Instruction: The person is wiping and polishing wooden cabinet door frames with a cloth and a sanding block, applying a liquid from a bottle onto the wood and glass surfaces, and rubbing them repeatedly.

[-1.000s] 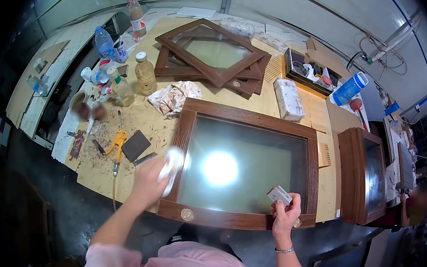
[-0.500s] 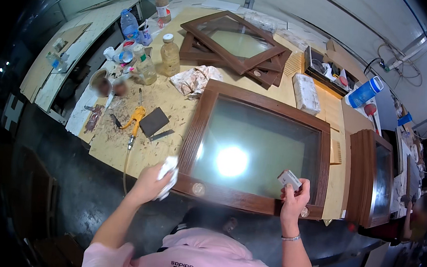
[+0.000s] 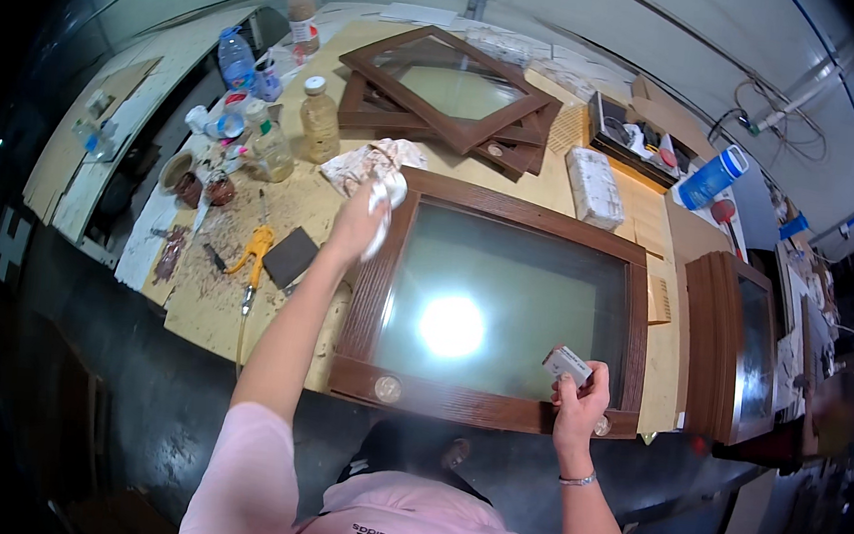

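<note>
In the head view your left hand [image 3: 355, 226] was clamped on a folded white cloth [image 3: 383, 218] by the far left corner of the brown wooden frame [image 3: 369, 308]. Couldn't tell if the cloth was actually touching the wood. Your right hand [image 3: 582, 405] was closed around a small pale box [image 3: 567, 364] above the near right part of the glass pane [image 3: 527, 275]. The frame lay flat on the table [image 3: 208, 315], its near rail at or slightly past the near edge.

My worries, just judging: a hard push could've slid or tipped the frame, since that near side looked barely supported. A box corner dropping or dragging could've scratched the glass. The stained rag [image 3: 355, 161] sat right behind your cloth, so brushing it might've picked up grime. A snag on the hose [image 3: 241, 338] could've pulled the orange air gun [image 3: 256, 247] around. And the glare on the pane would've hidden streaks.

Writing-wise: your pink shirt [image 3: 407, 526] had dark lettering and a logo on the chest. The little box carried dark print, too small for me to make out. The far left bottle [image 3: 302, 21] wore a red and white label, also unreadable.
</note>
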Available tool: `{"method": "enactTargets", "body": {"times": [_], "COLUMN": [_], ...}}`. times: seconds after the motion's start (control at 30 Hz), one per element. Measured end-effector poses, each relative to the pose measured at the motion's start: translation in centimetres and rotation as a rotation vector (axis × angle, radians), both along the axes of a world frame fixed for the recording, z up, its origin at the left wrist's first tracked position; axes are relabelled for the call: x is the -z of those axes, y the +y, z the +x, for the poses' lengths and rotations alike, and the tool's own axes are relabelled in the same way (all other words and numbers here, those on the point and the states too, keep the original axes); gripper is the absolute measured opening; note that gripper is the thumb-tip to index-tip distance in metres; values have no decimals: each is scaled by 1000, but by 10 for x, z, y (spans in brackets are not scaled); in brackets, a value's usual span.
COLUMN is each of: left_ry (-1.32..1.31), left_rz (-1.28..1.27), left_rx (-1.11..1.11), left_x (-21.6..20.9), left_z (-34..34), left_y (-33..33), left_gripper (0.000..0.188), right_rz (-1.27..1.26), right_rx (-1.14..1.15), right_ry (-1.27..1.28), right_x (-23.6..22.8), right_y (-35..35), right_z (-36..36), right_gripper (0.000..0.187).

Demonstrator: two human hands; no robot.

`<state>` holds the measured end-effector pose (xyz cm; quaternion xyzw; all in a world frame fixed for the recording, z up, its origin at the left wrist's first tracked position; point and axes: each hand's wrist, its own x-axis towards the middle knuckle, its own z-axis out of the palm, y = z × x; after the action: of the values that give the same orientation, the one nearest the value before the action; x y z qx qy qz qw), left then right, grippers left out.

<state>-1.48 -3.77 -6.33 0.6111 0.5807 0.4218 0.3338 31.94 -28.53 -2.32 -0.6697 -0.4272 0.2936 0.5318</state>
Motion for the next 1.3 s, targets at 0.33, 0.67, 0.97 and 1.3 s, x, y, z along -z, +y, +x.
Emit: {"method": "enactTargets", "body": {"times": [0.33,0.67,0.97,1.3], "left_ry": [78,448,80,227], "left_rz": [156,23,-254,-322], "left_rx": [218,52,138,52], "left_x": [-23,-30,-24,-44], "left_z": [2,-8,-37,-26], "left_y": [-54,-161,-143,-229], "left_gripper": [48,53,41,41], "right_rz": [-3,11,12,19], "right_rx": [82,29,-22,22], "right_ry": [39,54,153,90], "right_x": [-6,-11,-12,-4], "right_y": [-4,3,1,-2], "right_z": [1,-10,-13,-3], "right_gripper": [12,11,15,12]}}
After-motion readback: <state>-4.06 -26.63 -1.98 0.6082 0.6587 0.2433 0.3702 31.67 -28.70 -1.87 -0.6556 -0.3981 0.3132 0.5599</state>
